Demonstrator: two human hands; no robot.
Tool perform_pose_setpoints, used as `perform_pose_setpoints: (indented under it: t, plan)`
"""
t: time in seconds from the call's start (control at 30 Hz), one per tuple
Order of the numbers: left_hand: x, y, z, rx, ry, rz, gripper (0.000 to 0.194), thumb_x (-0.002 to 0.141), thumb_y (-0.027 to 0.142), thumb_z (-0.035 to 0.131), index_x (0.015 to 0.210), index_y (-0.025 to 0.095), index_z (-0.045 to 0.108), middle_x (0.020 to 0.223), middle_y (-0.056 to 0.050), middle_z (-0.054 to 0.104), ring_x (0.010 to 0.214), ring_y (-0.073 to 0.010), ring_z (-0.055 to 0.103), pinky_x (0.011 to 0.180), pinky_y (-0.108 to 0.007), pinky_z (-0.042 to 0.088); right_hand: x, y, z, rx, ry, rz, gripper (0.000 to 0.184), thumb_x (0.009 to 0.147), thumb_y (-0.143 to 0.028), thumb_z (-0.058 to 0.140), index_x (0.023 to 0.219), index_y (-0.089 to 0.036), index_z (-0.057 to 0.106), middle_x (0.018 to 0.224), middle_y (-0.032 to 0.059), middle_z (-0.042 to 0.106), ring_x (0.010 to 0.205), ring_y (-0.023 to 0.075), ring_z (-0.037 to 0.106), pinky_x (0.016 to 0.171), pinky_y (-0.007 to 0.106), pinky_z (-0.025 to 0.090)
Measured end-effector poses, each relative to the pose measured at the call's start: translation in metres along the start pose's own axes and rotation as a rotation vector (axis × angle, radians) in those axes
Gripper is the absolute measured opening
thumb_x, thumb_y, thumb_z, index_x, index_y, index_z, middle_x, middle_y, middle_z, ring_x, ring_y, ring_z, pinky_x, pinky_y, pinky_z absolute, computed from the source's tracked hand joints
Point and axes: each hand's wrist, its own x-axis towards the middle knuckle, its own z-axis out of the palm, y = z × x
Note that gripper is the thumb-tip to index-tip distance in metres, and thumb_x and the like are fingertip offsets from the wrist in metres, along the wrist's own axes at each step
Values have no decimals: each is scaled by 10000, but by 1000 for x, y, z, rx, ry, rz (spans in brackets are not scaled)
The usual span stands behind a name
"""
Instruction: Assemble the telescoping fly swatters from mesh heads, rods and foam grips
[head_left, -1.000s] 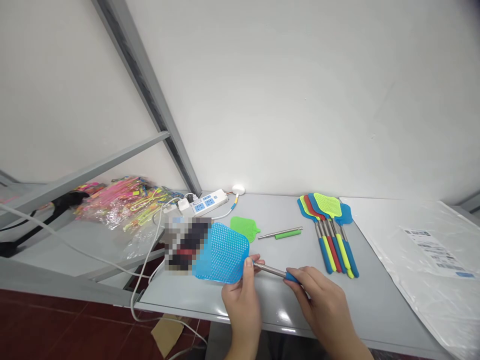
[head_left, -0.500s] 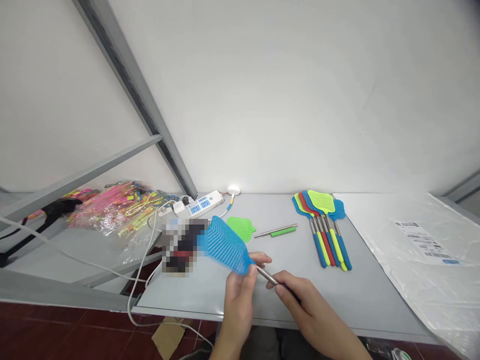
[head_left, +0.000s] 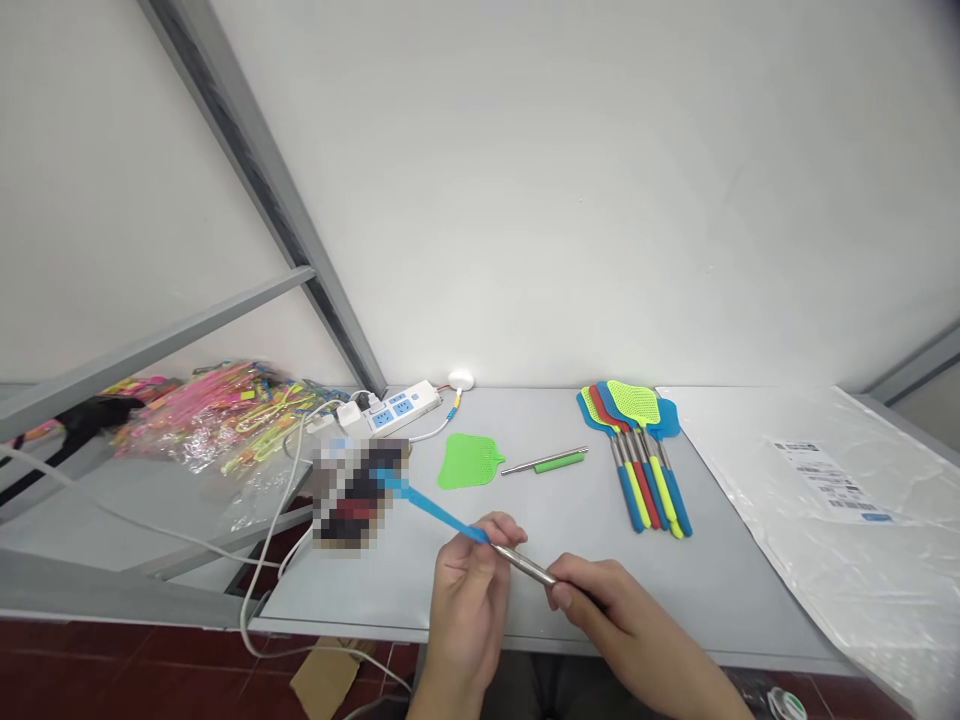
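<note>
Between my two hands is a blue fly swatter point(head_left: 442, 515) with a metal shaft, held above the desk's front part. Its blue head is turned edge-on and points to the upper left. My left hand point(head_left: 472, 590) pinches it where the blue head meets the shaft. My right hand point(head_left: 607, 600) is closed around the lower shaft and a dark grip, which the fingers mostly hide. Beyond my hands lie a loose green swatter head point(head_left: 470, 462) and a metal rod point(head_left: 545, 460) beside a green grip point(head_left: 559, 462).
Several finished-looking swatters point(head_left: 637, 450) in blue, yellow and red lie in a pile at right. A white plastic package point(head_left: 750, 450) covers the right side. At left are a power strip point(head_left: 405, 408), white cables point(head_left: 259, 570), bagged colourful items point(head_left: 225, 420) and a metal frame point(head_left: 262, 170).
The swatter's blue head has turned from showing its flat face to edge-on. My left hand has moved slightly left, and the view has shifted a little.
</note>
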Motion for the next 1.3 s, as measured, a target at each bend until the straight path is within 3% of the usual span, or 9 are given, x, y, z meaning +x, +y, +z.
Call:
perform_pose_setpoints:
  t: [0.13,0.23,0.4,0.53,0.63,0.7,0.83,1.1,1.3]
  plan:
    - [7,18,-1,-81,183,71,219,755,394,786,744,197,692,851,-19,602,822,-152,570,805,-326,523,-7,5,-11,-74,14,-38,286,999,-345,408,839,-229,614,714,-19,623,652,137,542,560,223,416]
    - [12,21,-1,-77,212,87,243,726,408,806,736,195,689,854,-24,618,845,-168,585,799,-340,532,-8,4,-20,-85,-12,-8,277,997,-337,419,822,-230,606,727,-18,640,661,139,563,591,230,433]
    - [-2,-12,13,-18,110,-97,269,724,422,805,739,168,718,938,-75,681,846,-185,632,841,-341,516,9,-7,-15,-51,15,-19,195,984,-353,455,972,-256,624,863,2,686,779,163,634,688,245,466]
    - [-13,-24,20,-48,185,-136,278,732,425,798,771,161,719,915,-83,693,930,-205,639,873,-321,513,22,-11,0,-112,72,-90,258,1014,-339,367,983,-256,609,859,13,690,754,167,635,659,248,440]
    - [-2,2,12,-74,307,-24,250,736,398,803,773,174,699,851,-35,669,811,-152,632,801,-289,538,19,-5,2,-235,31,-51,290,1014,-360,367,807,-242,531,698,-25,616,611,141,547,579,242,376]
    - [12,30,4,-119,416,189,278,714,428,815,762,194,672,813,7,639,773,-124,615,796,-278,545,10,3,-2,-271,-8,-7,327,1013,-381,370,738,-237,472,647,-41,563,586,128,509,555,234,354]
    - [28,58,0,-121,366,263,265,748,409,795,784,191,649,841,12,619,785,-119,601,778,-292,554,-6,20,-15,-249,-24,32,331,1005,-374,399,713,-232,460,638,-42,557,589,120,528,550,224,375]
    - [7,-8,14,18,317,47,249,875,426,659,920,183,689,954,-47,656,951,-166,622,878,-311,510,-11,32,-38,-377,81,8,201,991,-351,443,913,-254,600,797,1,655,714,159,629,639,266,443]
    - [-2,-16,19,68,204,-10,247,908,411,615,884,173,675,884,-47,657,900,-166,627,894,-321,489,-3,23,-24,-454,94,-70,235,1014,-357,383,1017,-252,594,884,12,688,770,167,659,653,268,438]
